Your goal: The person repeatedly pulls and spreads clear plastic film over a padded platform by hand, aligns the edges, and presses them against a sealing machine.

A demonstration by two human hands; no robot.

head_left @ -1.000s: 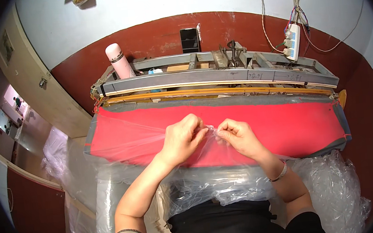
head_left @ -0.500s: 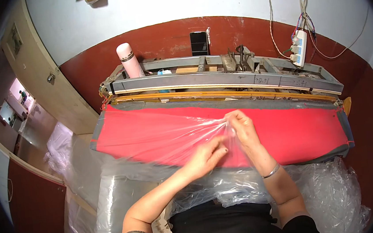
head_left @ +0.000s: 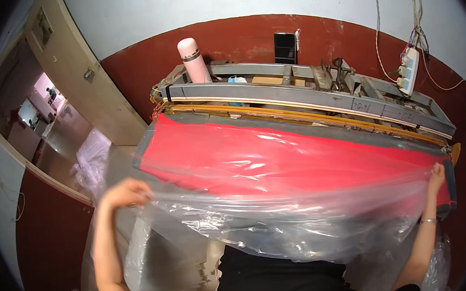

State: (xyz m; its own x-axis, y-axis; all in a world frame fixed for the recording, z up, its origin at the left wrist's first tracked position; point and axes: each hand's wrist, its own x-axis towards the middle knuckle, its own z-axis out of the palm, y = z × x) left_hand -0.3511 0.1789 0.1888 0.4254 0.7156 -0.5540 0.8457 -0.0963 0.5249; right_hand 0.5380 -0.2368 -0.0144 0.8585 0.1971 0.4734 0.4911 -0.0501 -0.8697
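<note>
A sheet of clear plastic film (head_left: pixel 284 218) is stretched wide between my two hands, over the near part of a red padded surface (head_left: pixel 233 151) with grey edging. My left hand (head_left: pixel 128 193) grips the film beyond the surface's left corner, its fingers closed and slightly blurred. At the right end of the red surface, my right hand (head_left: pixel 438 174) pinches the film's other side. The film sags in shiny folds between them, and the red shows through it.
Behind the red surface runs a grey metal frame (head_left: pixel 273 95) with a pink bottle (head_left: pixel 193 63) on it. A dark phone (head_left: pixel 285 48) leans on the wall. A power strip (head_left: pixel 408 72) hangs by cables at right. An open door (head_left: pixel 84 64) stands at left, near crumpled plastic (head_left: pixel 93 158).
My hands were close together over the middle of the red surface, with the film bunched at my right hand. Now they are far apart, and the film is pulled wide between them.
</note>
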